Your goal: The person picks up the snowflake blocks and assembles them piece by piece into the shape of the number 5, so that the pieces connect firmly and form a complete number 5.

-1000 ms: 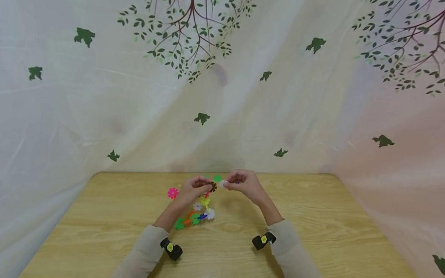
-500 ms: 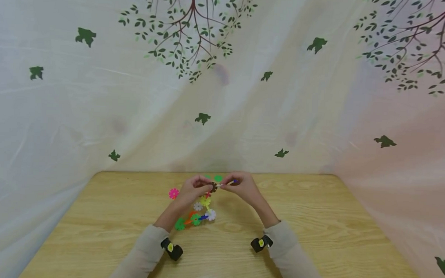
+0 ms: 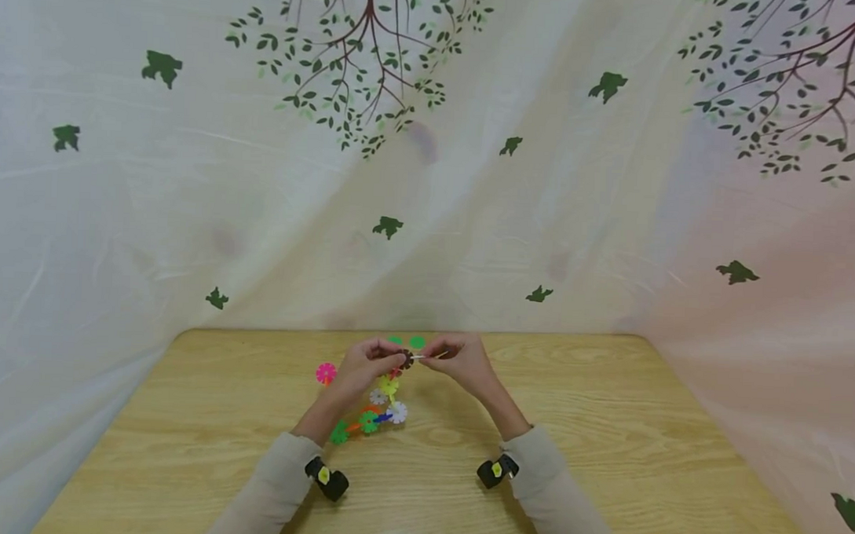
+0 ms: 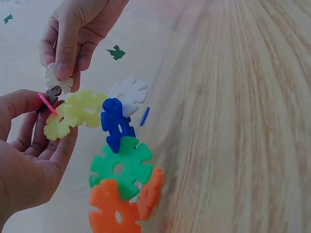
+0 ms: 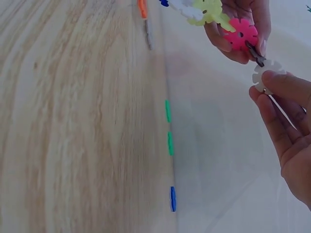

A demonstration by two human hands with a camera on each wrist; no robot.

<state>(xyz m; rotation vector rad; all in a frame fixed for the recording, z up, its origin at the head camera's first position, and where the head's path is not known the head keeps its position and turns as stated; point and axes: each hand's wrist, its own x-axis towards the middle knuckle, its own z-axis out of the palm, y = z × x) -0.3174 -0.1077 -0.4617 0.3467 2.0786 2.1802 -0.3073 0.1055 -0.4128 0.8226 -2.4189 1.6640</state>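
My left hand (image 3: pixel 359 368) grips the end of a chain of notched flower-shaped plastic discs, with a dark brown disc (image 3: pixel 408 359) at its tip. A pink disc (image 5: pixel 241 34) joins the brown one to yellow discs (image 4: pixel 86 108). Further along the chain come a white disc (image 4: pixel 130 91), a blue disc (image 4: pixel 116 125), a green disc (image 4: pixel 100 167) and an orange disc (image 4: pixel 114 213). Between thumb and fingers, my right hand (image 3: pixel 465 364) pinches another white disc (image 5: pixel 266 80). Its edge meets the brown disc; how deeply they interlock I cannot tell.
Two green discs (image 3: pixel 417 342) lie near the far table edge, and a blue disc (image 5: pixel 173 199) lies further right. A loose pink disc (image 3: pixel 325 373) is left of the chain. Behind the wooden table (image 3: pixel 605 446) hangs a printed curtain (image 3: pixel 456 244).
My right hand has moved slightly left, bringing the white disc against the brown one. The white disc has turned from face-on to edge-on in the head view. My left hand stays nearly still.
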